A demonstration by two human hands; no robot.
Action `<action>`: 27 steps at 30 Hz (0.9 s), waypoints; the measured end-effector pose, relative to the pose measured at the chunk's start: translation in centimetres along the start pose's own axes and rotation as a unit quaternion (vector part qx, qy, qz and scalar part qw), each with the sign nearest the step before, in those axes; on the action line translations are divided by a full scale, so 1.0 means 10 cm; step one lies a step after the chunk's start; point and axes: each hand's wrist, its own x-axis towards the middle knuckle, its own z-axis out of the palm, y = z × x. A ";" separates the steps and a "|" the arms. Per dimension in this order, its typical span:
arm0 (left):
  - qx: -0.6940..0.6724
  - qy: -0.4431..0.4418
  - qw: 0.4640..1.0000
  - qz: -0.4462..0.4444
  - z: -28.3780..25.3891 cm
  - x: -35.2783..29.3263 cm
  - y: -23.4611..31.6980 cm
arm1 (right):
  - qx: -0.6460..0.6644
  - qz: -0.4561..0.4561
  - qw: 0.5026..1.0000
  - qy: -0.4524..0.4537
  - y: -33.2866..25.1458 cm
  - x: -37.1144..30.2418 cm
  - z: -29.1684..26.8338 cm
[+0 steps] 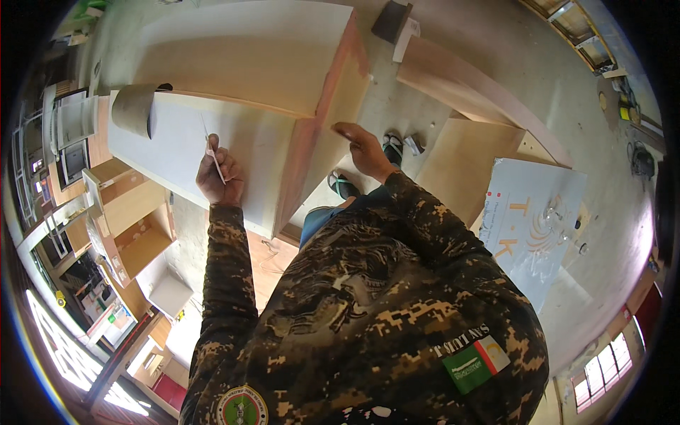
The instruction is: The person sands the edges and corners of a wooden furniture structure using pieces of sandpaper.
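In my left hand (221, 173) is a thin, flat, pale tool (214, 159), seen nearly edge-on, with a narrow tip pointing up and away. Fingers are closed around its lower part, above the white top (170, 131) of a large wooden cabinet. My right hand (365, 149) is raised beside the cabinet's pinkish edge (292, 170), apart from it. Its fingers stretch out to the left, and nothing shows in them. A curled brownish sheet (133, 110) rests on the white top, beyond my left hand.
Against the cabinet's far side stands a tall pale panel (234, 57). Right of my feet are a wooden box (460, 159) and a curved board (474, 85). A light blue board (535, 212) with clear items lies farther right. Open wooden cabinets (138, 212) stand left.
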 end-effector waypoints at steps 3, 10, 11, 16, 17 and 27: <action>0.019 0.032 0.999 0.015 0.08 0.01 -0.05 | 0.038 0.010 0.998 0.056 -0.05 0.15 -0.09; 0.020 0.031 0.999 0.013 0.09 0.02 -0.05 | 0.047 -0.040 0.981 0.182 -0.16 0.62 -0.07; 0.018 0.040 0.999 0.012 0.10 0.02 -0.05 | 0.024 -0.054 0.979 0.193 -0.18 0.59 0.00; 0.029 0.047 0.998 0.017 0.07 0.01 -0.03 | -0.079 -0.090 0.978 0.169 -0.10 0.13 0.29; 0.022 0.040 0.999 0.015 0.06 0.01 -0.03 | -0.019 -0.050 0.993 0.104 -0.08 0.05 0.23; 0.029 0.018 0.999 0.014 0.05 0.01 -0.04 | 0.066 -0.022 0.980 0.187 -0.19 0.65 -0.11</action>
